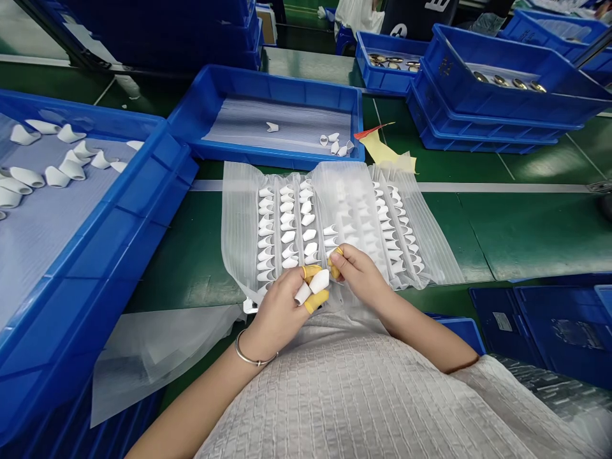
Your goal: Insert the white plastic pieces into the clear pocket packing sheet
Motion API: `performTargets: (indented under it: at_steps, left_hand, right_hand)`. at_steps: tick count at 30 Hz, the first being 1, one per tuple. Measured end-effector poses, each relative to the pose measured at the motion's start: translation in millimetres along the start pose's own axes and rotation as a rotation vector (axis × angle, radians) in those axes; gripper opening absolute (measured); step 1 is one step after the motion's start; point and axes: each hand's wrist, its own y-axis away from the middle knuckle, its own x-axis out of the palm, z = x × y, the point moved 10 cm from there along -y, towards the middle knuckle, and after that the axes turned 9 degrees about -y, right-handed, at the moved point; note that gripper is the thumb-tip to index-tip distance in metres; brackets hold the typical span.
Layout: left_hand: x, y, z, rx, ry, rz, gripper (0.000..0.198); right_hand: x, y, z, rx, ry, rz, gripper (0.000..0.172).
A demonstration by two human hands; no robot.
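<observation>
Two white pieces (319, 281) are held between the yellow-covered fingers of my left hand (289, 299), at the front edge of the tray. Just to the right, my right hand (356, 271) has its thumb and finger, also in yellow covers, pinched together; whatever is between them is too small to make out. Beneath and beyond both hands lies a clear plastic tray (239, 223) with rows of small white pieces (287, 236). A translucent sheet (342, 197) covers some of its middle rows.
On the left stands a large blue bin (138, 210) with white pieces. Behind the tray, a blue bin (282, 156) holds several more. Stacked blue bins (478, 115) with round metal parts stand at the back right. A yellow paper (382, 150) lies behind the tray.
</observation>
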Motion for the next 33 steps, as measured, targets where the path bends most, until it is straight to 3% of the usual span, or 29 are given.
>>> performTargets:
  at_steps: [4,10,15,18,21,25,27,29,31,33]
  left_hand:
    - [-2.1,-0.2,2.0,-0.01,0.041,-0.019,0.025]
    - [-1.0,-2.4,-0.4,0.047,-0.087,-0.015,0.02]
    - [-5.9,-0.7,4.8,-0.016,0.035,-0.051,0.025]
    - [-8.6,0.6,11.6,-0.092,0.143,-0.081,0.021]
    - [-6.9,1.0,14.9,-0.131,0.217,-0.08,0.022]
    - [-6.3,1.4,12.9,-0.098,0.189,-0.078,0.018]
    - [-9.2,1.8,9.3,-0.043,0.111,-0.099,0.016]
    - [-11.3,2.0,4.3,0.022,0.025,-0.114,0.017]
    - [-11.1,1.6,0.3,0.075,-0.032,-0.112,0.017]
    - [-8.8,0.8,-3.3,0.121,-0.069,-0.094,0.017]
  right_hand:
    - [-3.8,-0.1,-4.7,0.041,-0.053,0.025,0.039]
    - [12.4,5.1,-5.7,0.082,0.007,0.208,0.038]
    - [15.8,6.3,-4.9,0.097,-0.143,0.222,0.029]
    - [12.2,7.8,5.6,-0.009,-0.019,0.195,0.027]
    - [10.3,13.2,23.4,-0.208,0.207,0.179,0.024]
    - [9.8,20.2,32.2,-0.364,0.359,0.171,0.026]
    - [5.0,17.1,24.2,-0.292,0.289,0.15,0.036]
    - [0.4,12.0,10.8,-0.15,0.152,0.131,0.035]
    - [2.2,8.5,0.2,-0.033,0.057,0.155,0.034]
    - [8.5,6.6,-8.8,0.083,-0.021,0.214,0.047]
